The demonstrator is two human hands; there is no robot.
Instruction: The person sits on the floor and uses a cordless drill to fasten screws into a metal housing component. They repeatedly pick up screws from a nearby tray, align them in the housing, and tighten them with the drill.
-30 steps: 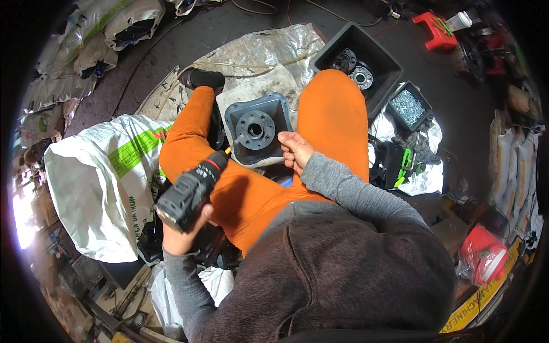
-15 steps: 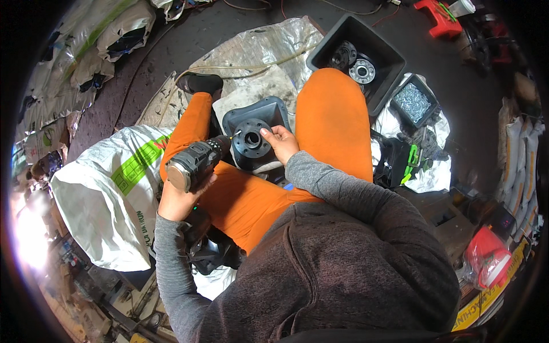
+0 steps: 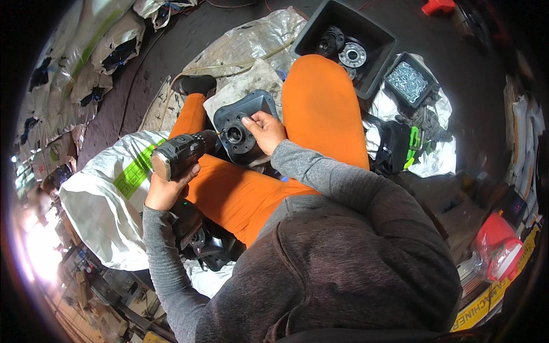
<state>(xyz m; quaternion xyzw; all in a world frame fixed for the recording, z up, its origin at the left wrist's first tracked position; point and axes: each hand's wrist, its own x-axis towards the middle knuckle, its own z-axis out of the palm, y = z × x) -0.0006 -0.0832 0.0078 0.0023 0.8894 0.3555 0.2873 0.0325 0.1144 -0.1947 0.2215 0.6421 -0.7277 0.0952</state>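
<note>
Stage of work: fastening appears to be under way; the round flange [image 3: 235,146] lies over the grey housing [image 3: 257,103], so placement of the one on the other looks done.
Remaining: several holes in the flange show dark and seem unfilled, which suggests most of the fastening is left; whether any hole carries a seated screw is too small to tell.
Further stock: more flanges [image 3: 352,55] lie in the large dark bin [image 3: 369,31], and many silvery screws [image 3: 406,81] fill the small tray [image 3: 422,68] beside it.
Flange: dark metal disc, with a wide central bore inside a raised collar and a ring of holes around it; partly covered by fingers at its right side.
Housing: grey, roughly square with rounded corners and a flared rim; tilted in view, between the person's legs, on a pale sheet [image 3: 240,86].
Left hand [image 3: 166,191]: wrapped around the grip of a power drill [image 3: 180,154], whose tip is at or just beside the flange's left edge; contact cannot be told.
Right hand [image 3: 266,132]: fingers curled, thumb at the flange's upper right; whether it grips the flange or a small part cannot be told.
</note>
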